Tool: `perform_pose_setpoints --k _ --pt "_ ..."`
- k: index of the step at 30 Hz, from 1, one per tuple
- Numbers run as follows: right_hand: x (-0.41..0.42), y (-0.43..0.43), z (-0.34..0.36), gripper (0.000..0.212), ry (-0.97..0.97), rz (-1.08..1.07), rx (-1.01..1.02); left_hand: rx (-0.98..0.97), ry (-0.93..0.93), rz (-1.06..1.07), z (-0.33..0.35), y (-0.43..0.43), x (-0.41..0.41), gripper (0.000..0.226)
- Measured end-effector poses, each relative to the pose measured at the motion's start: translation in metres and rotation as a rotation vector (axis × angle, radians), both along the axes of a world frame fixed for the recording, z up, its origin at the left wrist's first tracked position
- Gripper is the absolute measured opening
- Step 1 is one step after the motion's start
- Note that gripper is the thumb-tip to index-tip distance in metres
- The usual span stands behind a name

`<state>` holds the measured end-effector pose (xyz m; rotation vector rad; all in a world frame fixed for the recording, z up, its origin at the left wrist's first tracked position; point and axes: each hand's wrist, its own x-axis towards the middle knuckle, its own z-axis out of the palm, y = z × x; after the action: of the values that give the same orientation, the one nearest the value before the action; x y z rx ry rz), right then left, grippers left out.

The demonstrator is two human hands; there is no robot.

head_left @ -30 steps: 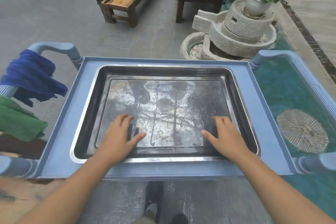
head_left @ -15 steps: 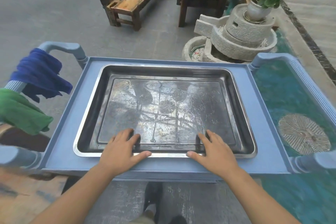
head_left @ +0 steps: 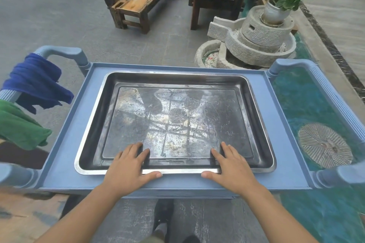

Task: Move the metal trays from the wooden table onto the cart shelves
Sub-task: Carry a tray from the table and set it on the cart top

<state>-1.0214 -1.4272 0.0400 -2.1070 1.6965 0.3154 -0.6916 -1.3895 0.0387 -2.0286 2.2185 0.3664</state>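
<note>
Metal tray (head_left: 177, 120): flat on cart top shelf (head_left: 65, 156). Left hand (head_left: 126, 167), right hand (head_left: 233, 167): fingers straight, resting over tray's near rim.

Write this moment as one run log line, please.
metal tray | lies on cart top shelf | left hand and right hand rest on near rim

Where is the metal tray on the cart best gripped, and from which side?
Probably take the metal tray by its out-turned rim along the near side, where the left hand and right hand rest. It lies flat, its walls are smooth and sloping, so only the rim gives fingers a lip; the cart leaves a bare margin there.
</note>
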Motion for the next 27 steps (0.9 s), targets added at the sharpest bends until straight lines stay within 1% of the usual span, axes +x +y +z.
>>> perform_pose_setpoints --k 15,27 --pt "-0.028 -0.043 0.012 0.113 -0.098 0.061 0.083 0.027 0.000 0.149 0.000 0.021 -0.043 0.110" --pt "-0.037 -0.057 0.007 0.114 -0.132 0.082 0.047 0.060 -0.046 0.144 0.000 0.022 -0.055 0.109"
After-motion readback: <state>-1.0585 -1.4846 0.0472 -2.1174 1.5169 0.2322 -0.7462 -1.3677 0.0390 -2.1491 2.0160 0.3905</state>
